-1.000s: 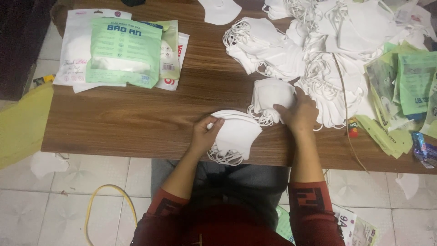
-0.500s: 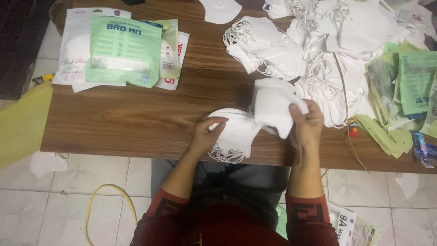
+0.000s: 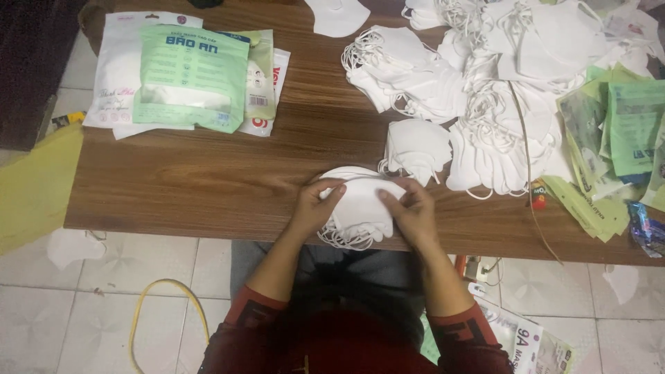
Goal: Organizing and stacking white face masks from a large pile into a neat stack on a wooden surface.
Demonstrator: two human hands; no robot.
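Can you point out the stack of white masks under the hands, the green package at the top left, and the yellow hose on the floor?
stack of white masks (image 3: pixel 361 204), head view, top mask's middle.
green package (image 3: pixel 192 76), head view, its front face.
yellow hose (image 3: pixel 163 287), head view, top of its loop.

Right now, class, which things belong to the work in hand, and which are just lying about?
In hand:
left hand and right hand on the mask stack
small mask pile
big mask heap

Lying about:
green packets
yellow hose
packet heap
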